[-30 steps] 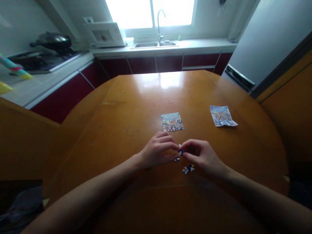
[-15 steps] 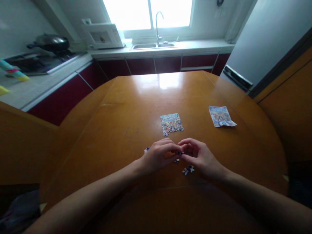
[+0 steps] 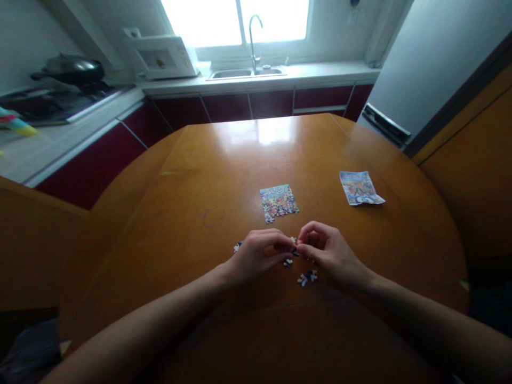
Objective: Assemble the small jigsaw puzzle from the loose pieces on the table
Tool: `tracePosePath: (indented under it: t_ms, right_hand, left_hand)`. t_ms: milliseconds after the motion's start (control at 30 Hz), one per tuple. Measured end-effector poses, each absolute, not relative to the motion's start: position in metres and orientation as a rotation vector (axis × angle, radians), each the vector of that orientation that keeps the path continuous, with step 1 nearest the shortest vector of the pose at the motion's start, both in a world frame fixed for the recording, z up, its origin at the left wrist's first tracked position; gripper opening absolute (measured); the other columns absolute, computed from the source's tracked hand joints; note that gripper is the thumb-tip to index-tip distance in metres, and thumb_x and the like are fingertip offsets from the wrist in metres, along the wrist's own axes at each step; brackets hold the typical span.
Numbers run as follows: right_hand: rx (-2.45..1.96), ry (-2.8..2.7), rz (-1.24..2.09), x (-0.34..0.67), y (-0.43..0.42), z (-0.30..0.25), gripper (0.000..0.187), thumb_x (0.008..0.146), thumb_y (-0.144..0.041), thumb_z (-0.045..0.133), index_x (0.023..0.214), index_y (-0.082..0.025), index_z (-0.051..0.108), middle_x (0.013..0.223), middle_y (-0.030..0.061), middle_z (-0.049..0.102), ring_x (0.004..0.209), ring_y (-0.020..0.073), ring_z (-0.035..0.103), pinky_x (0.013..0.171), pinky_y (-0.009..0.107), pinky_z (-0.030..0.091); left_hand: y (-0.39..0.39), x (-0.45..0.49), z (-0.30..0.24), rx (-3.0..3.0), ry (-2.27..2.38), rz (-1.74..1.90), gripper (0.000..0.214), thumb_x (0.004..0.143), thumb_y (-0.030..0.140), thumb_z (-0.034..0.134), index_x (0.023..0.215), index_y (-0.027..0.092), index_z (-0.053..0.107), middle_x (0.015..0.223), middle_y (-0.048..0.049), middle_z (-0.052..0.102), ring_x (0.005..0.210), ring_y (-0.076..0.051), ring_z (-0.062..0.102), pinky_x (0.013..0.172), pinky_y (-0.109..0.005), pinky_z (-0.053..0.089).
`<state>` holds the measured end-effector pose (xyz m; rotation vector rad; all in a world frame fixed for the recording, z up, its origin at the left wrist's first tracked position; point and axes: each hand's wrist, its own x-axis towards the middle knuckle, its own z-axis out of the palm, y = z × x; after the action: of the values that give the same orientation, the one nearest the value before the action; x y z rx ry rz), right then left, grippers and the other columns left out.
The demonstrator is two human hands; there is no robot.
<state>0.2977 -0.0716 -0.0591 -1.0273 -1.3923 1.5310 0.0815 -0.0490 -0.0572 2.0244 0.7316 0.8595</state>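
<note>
My left hand (image 3: 260, 253) and my right hand (image 3: 332, 250) meet fingertip to fingertip above the near part of the table. Between them they pinch small dark-and-white jigsaw pieces (image 3: 295, 252), partly covered by my fingers. Just below lies a loose jigsaw piece (image 3: 288, 263), and a small heap of pieces (image 3: 307, 278) is nearer to me, by my right wrist. Another piece (image 3: 237, 246) peeks out left of my left hand. Beyond the hands lies a partly assembled jigsaw puzzle (image 3: 279, 202), colourful, with a jagged near edge.
A creased picture sheet (image 3: 360, 189) rests to the right on the round-ended wooden table (image 3: 192, 186). Behind the table run a counter with a sink (image 3: 236, 73), a white microwave (image 3: 162, 57) and a stove with a dark wok (image 3: 74, 69). A fridge (image 3: 432, 64) stands at the right.
My right fingers have drawn closer together at the pinched pieces, and the fingertips have shifted slightly. The whole view has moved a little; the puzzle and the sheet lie as before.
</note>
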Motion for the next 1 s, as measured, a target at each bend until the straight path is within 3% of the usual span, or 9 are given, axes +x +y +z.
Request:
tracePosePath:
  t_ms: [233, 333, 433, 533, 600, 733, 1000]
  right_hand:
    - [-0.824, -1.826, 0.840, 0.298, -0.070, -0.060, 0.011, 0.087, -0.018, 0.069, 0.098, -0.021, 0.067, 0.097, 0.0062, 0.066, 0.084, 0.0165, 0.065, 0.072, 0.032, 0.057]
    - [-0.665, -1.915, 0.617, 0.297, -0.067, -0.056, 0.016, 0.090, -0.009, 0.063, 0.100, -0.020, 0.068, 0.096, 0.0072, 0.067, 0.087, 0.0165, 0.066, 0.073, 0.032, 0.059]
    - [-0.615, -1.957, 0.541, 0.297, -0.061, -0.052, 0.019, 0.089, -0.007, 0.063, 0.102, -0.020, 0.069, 0.095, 0.0077, 0.068, 0.085, 0.0163, 0.067, 0.071, 0.032, 0.060]
    - [-0.611, -2.008, 0.504, 0.298, -0.044, -0.049, 0.017, 0.090, -0.009, 0.064, 0.101, -0.021, 0.070, 0.094, 0.0079, 0.069, 0.085, 0.0170, 0.066, 0.070, 0.033, 0.059]
    - [-0.610, -2.046, 0.461, 0.298, -0.026, -0.051, 0.014, 0.091, -0.011, 0.064, 0.097, -0.021, 0.071, 0.091, 0.0076, 0.070, 0.085, 0.0176, 0.066, 0.070, 0.034, 0.059]
    - [-0.595, -2.201, 0.380, 0.292, 0.015, -0.067, 0.014, 0.093, -0.015, 0.061, 0.089, -0.022, 0.073, 0.086, 0.0057, 0.071, 0.080, 0.0174, 0.062, 0.071, 0.035, 0.056]
    - [-0.639, -2.386, 0.335, 0.283, 0.040, -0.095, 0.018, 0.093, -0.018, 0.060, 0.089, -0.028, 0.075, 0.091, 0.0013, 0.073, 0.085, 0.0180, 0.059, 0.080, 0.036, 0.054]
  left_hand:
    - [-0.048, 0.085, -0.057, 1.777, 0.924, 1.002, 0.013, 0.080, 0.026, 0.078, 0.087, 0.015, 0.076, 0.075, -0.0065, 0.075, 0.064, -0.013, 0.066, 0.059, -0.024, 0.054]
    - [-0.049, 0.086, -0.056, 1.715, 0.914, 1.009, 0.014, 0.079, 0.026, 0.079, 0.086, 0.014, 0.076, 0.073, -0.0055, 0.074, 0.063, -0.012, 0.065, 0.059, -0.023, 0.053]
    - [-0.045, 0.081, -0.055, 1.734, 0.917, 1.014, 0.016, 0.082, 0.028, 0.078, 0.089, 0.014, 0.075, 0.077, -0.0060, 0.076, 0.067, -0.013, 0.067, 0.063, -0.024, 0.055]
    - [-0.029, 0.070, -0.057, 1.888, 1.045, 1.098, 0.016, 0.093, 0.028, 0.065, 0.091, 0.015, 0.074, 0.082, -0.0063, 0.075, 0.072, -0.014, 0.066, 0.067, -0.027, 0.055]
    - [-0.015, 0.060, -0.063, 2.125, 1.158, 1.152, 0.011, 0.092, 0.021, 0.064, 0.094, 0.016, 0.073, 0.087, -0.0061, 0.073, 0.081, -0.016, 0.064, 0.075, -0.031, 0.054]
    - [0.006, 0.045, -0.075, 2.494, 1.123, 1.047, 0.030, 0.092, 0.004, 0.051, 0.104, 0.020, 0.073, 0.103, -0.0053, 0.074, 0.096, -0.020, 0.059, 0.086, -0.037, 0.054]
    - [0.008, 0.038, -0.083, 2.564, 1.064, 0.885, 0.035, 0.091, 0.005, 0.052, 0.107, 0.026, 0.074, 0.110, -0.0034, 0.071, 0.101, -0.020, 0.057, 0.091, -0.040, 0.054]
